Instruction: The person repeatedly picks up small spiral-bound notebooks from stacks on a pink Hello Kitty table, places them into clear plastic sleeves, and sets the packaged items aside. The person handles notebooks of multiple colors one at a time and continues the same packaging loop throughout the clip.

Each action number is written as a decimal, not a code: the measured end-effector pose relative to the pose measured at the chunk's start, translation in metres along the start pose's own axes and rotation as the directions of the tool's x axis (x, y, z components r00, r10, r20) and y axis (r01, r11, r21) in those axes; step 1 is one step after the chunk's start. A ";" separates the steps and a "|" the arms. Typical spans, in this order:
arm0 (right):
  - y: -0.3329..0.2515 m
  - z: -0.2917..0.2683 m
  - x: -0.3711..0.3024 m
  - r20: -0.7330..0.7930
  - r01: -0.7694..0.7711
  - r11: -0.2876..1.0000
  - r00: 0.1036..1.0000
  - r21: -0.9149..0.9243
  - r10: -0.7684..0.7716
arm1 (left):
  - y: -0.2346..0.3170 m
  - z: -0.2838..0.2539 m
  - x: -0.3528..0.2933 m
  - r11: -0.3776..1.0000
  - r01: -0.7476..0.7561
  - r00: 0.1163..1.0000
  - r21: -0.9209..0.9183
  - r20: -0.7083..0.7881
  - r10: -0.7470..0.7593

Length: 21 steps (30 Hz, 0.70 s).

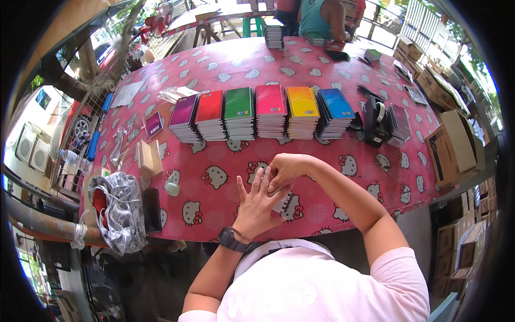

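Note:
My left hand point(254, 203) lies flat with its fingers spread, low over the table in front of me. Part of a small white pad with a dark spiral edge point(286, 204) shows beside its thumb; the hands hide the rest. My right hand point(288, 168) bends in from the right, fingers curled and pressed together at the left fingertips. What they pinch, if anything, is hidden. Beyond my hands stand stacks of spiral notebooks in a row: purple point(184, 112), red point(210, 107), green point(239, 104), pink point(271, 102), yellow point(303, 103) and blue point(337, 104).
Left are a grey drawstring bag point(119, 214), a wooden block point(148, 156) and a loose purple notebook point(153, 124). A black tape dispenser point(375, 122) stands right of the stacks, near a cardboard box point(453, 147). A person in a teal top point(315, 19) is at the far edge.

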State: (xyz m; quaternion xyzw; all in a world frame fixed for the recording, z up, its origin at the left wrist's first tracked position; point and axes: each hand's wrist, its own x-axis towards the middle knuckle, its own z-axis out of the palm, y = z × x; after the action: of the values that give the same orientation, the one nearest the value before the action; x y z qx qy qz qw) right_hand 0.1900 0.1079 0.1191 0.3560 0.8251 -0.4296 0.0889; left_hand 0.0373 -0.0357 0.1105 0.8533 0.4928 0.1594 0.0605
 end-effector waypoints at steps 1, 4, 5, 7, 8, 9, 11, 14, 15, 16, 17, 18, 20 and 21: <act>0.004 -0.005 -0.001 0.012 0.050 0.998 0.999 0.027 -0.051 | -0.001 0.000 0.000 1.000 -0.001 1.000 -0.002 0.030 0.001; 0.021 -0.006 -0.003 0.047 0.119 0.976 0.990 0.184 -0.129 | -0.002 0.000 -0.001 1.000 -0.005 0.997 -0.007 0.083 0.006; 0.022 -0.003 -0.005 0.072 0.071 0.965 0.993 0.252 -0.092 | -0.002 0.000 -0.001 1.000 -0.009 0.997 -0.010 0.076 0.009; 0.032 0.012 -0.007 0.061 0.060 0.876 0.993 0.479 -0.101 | -0.001 0.000 0.002 0.999 -0.026 0.998 -0.024 0.052 0.027; 0.049 0.037 0.001 0.008 0.104 0.773 0.990 0.626 -0.140 | 0.002 -0.001 0.002 0.998 -0.044 0.998 -0.037 0.040 0.045; 0.066 0.060 0.009 -0.059 0.154 0.647 0.984 0.747 -0.167 | 0.004 -0.001 0.002 0.996 -0.066 0.997 -0.053 0.026 0.068; 0.082 0.091 0.019 -0.048 -0.011 0.750 0.997 0.661 0.056 | 0.003 0.002 -0.008 0.979 -0.111 0.994 0.169 0.029 0.107; 0.070 0.106 0.011 -0.458 0.230 0.813 0.888 0.536 0.051 | -0.010 -0.002 0.002 0.938 -0.217 0.975 0.269 0.014 0.222; 0.082 0.112 0.000 -0.484 0.199 0.762 0.859 0.617 0.167 | -0.010 -0.003 0.010 0.926 -0.275 0.960 0.260 0.019 0.279; 0.072 0.104 -0.016 -0.493 0.183 0.705 0.829 0.685 0.263 | -0.012 -0.004 0.018 0.967 -0.209 0.977 0.144 -0.018 0.213; 0.076 0.103 -0.032 -0.543 0.349 0.584 0.817 0.733 0.194 | -0.009 -0.007 0.029 0.988 -0.155 0.987 0.021 -0.048 0.155; 0.082 0.108 -0.050 -0.601 0.500 0.438 0.790 0.747 0.124 | -0.003 -0.010 0.043 0.990 -0.098 0.994 -0.103 -0.066 0.092; 0.080 0.120 -0.086 -0.712 0.662 0.296 0.695 0.688 0.099 | 0.012 -0.011 0.068 0.900 0.063 0.995 -0.432 -0.048 -0.092; 0.068 0.122 -0.108 -0.757 0.694 0.328 0.641 0.641 0.125 | 0.018 -0.002 0.081 0.729 0.158 0.977 -0.666 0.001 -0.211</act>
State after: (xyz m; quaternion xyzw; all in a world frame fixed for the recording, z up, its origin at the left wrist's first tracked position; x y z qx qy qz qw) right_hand 0.2942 -0.0158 0.0490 0.3050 0.4658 -0.6444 -0.5241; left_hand 0.0887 0.0248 0.1337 0.7164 0.4884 0.3484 0.3560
